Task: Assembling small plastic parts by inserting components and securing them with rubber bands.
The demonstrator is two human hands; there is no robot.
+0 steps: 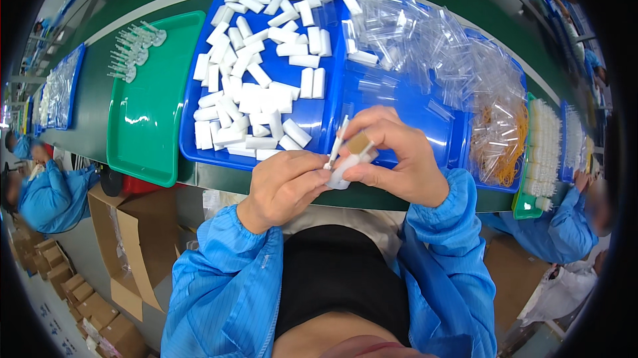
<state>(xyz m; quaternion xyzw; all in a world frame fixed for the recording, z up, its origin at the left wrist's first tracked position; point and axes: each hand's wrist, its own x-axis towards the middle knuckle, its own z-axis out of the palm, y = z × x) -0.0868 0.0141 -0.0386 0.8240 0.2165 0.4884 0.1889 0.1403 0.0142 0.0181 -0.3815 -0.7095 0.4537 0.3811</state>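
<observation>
Stick (pixel 338 137), slim and white, is lying between the two hands at the near edge of the blue trays, its long axis running away from the body and tilting slightly right. Left hand (pixel 286 185), the nearer, is pinching its near end; right hand (pixel 399 159) is gripping a tan-faced piece (pixel 359 144) and a translucent piece (pixel 342 176) just beside it, the hands almost meeting. Right fingers are blocking the stick's right side; whether they are touching it, one cannot tell. Beyond, white blocks (pixel 249 97) are crowding the left blue tray (pixel 314 116), clear sleeves (pixel 445 52) are heaping rightward above orange-yellow bands (pixel 520 152), and a green tray (pixel 146 129) is sitting far left.
</observation>
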